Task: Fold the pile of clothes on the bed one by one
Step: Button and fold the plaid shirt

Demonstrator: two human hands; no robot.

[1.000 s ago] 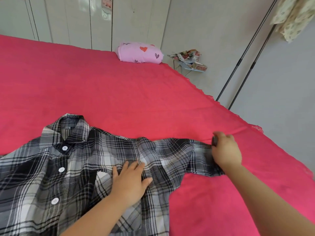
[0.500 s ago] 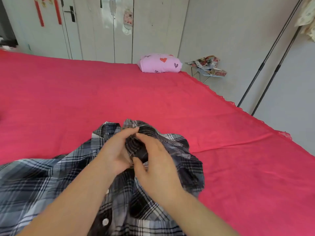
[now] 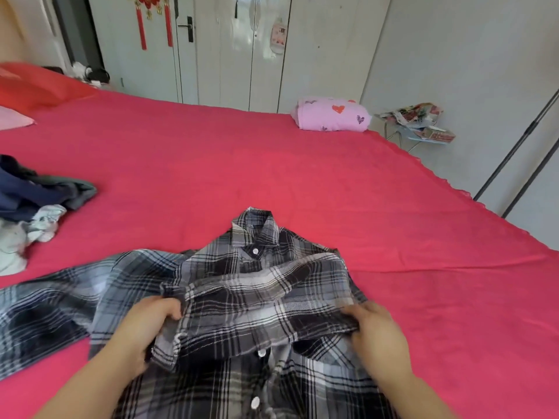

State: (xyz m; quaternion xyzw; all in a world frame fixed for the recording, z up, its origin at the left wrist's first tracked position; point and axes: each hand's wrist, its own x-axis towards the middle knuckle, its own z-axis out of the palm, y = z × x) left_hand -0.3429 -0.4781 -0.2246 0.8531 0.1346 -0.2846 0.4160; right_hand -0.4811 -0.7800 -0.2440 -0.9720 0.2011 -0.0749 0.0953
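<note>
Pink bedsheet [image 3: 302, 176], both hands [image 3: 145, 331] [image 3: 378, 337] gripping soft plaid shirt [image 3: 260, 297]

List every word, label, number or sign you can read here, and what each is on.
Nothing here is legible.
Hanging card: print blurred.
Papers: print too small, blurred.
Red ornament: no characters readable.
Pink bundle: hearts only, any words too small.
Shirt: no lettering shows.
</note>
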